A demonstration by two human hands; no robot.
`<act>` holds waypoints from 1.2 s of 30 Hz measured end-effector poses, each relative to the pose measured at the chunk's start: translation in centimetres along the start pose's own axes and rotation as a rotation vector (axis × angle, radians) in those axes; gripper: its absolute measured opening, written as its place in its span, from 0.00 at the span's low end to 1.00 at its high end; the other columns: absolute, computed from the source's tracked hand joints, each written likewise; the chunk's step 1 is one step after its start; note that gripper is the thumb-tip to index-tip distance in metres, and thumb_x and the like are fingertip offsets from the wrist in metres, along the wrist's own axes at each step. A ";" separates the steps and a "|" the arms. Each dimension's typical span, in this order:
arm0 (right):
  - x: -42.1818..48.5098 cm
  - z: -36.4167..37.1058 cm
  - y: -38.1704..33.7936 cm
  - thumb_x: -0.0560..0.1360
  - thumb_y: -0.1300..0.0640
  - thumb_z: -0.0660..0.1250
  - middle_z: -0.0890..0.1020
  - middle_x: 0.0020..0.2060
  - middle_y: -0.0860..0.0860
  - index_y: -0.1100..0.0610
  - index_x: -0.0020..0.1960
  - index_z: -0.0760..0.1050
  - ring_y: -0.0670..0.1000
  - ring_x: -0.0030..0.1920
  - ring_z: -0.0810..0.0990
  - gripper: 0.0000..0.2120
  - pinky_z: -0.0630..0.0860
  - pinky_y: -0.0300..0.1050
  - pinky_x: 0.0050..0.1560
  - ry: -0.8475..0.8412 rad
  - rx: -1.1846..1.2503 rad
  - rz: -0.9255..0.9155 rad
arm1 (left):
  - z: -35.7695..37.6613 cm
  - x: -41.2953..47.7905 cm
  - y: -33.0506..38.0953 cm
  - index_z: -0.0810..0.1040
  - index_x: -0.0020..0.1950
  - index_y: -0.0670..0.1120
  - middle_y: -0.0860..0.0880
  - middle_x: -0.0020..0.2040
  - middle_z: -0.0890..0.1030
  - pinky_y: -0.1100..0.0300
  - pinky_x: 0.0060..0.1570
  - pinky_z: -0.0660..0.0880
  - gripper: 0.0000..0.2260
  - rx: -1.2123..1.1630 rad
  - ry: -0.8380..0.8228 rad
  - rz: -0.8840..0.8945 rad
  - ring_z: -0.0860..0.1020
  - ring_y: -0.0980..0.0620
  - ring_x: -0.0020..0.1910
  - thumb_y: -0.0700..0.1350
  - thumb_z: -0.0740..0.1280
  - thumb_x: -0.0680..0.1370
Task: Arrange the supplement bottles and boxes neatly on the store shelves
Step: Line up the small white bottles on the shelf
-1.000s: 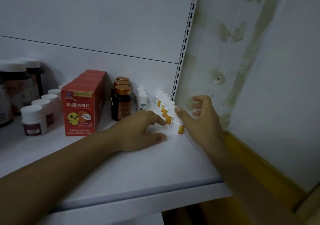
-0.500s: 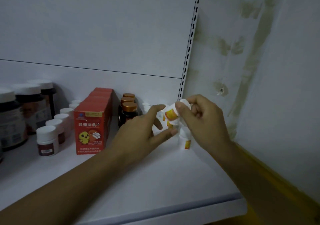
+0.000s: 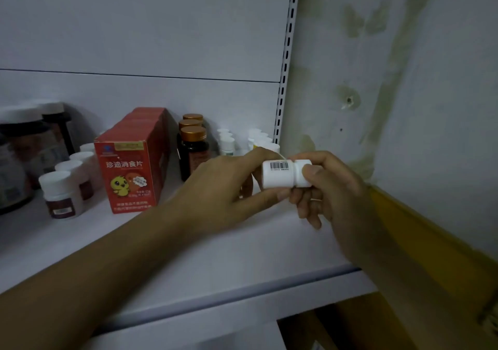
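Both our forearms reach in over the white shelf [image 3: 215, 263] and meet near its right end. Our left grip [image 3: 223, 188] lies palm down. Its forefinger runs along the top of a small white bottle [image 3: 279, 174], its thumb lies stretched under the bottle's lower edge, and together they pinch the bottle's base end. Our right grip [image 3: 334, 190] comes from the other side. Its thumb presses on the bottle's white cap [image 3: 301, 174] and its other fingers are curled beneath, so it closes round the cap end. The bottle is held clear of the shelf, lying on its side with the cap to the right and a barcode label facing up.

On the shelf behind we count three amber bottles [image 3: 192, 155] with copper caps, standing one behind another. Left of them stands a row of red boxes [image 3: 126, 174]. The front box shows a yellow chick, and the number behind it is unclear. Further left is a line of four white-capped jars [image 3: 62, 193] with dark red labels, and beyond them are large dark jars [image 3: 18, 161], too blurred to count. Behind our grips stand two short rows of small white bottles [image 3: 227, 141], three in the left row, the right row partly hidden.
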State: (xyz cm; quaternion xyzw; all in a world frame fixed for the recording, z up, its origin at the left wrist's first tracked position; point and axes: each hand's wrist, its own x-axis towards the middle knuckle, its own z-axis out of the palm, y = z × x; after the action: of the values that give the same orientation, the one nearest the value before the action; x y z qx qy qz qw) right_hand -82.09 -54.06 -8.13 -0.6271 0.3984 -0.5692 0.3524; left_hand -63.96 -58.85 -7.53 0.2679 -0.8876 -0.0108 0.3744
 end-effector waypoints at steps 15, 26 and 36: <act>0.2 -0.1 0.1 0.71 0.47 0.62 0.82 0.34 0.45 0.48 0.55 0.74 0.47 0.28 0.78 0.13 0.72 0.38 0.22 0.010 -0.016 -0.009 | -0.1 0.1 0.1 0.73 0.63 0.52 0.63 0.42 0.75 0.60 0.34 0.75 0.19 0.036 0.060 0.014 0.76 0.60 0.36 0.60 0.61 0.76; -0.2 -0.1 -0.1 0.70 0.48 0.62 0.82 0.38 0.43 0.48 0.57 0.73 0.47 0.31 0.79 0.16 0.73 0.37 0.23 0.008 0.015 -0.040 | 0.2 -0.2 0.3 0.71 0.64 0.55 0.63 0.43 0.77 0.59 0.33 0.76 0.20 0.004 0.026 -0.036 0.77 0.60 0.37 0.63 0.57 0.76; 3.6 -2.3 -1.8 0.74 0.51 0.70 0.83 0.40 0.55 0.52 0.50 0.73 0.49 0.37 0.82 0.09 0.78 0.44 0.36 0.416 -0.255 -0.202 | 0.4 -0.2 -0.9 0.65 0.69 0.60 0.63 0.54 0.75 0.58 0.49 0.77 0.27 0.089 -0.115 -0.254 0.74 0.64 0.49 0.68 0.59 0.72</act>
State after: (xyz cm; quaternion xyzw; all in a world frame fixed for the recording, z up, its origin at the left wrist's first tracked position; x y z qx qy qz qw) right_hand -84.02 -56.45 -4.74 -0.5722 0.4662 -0.6634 0.1226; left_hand -63.71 -59.56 -8.18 0.3935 -0.8661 -0.0343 0.3065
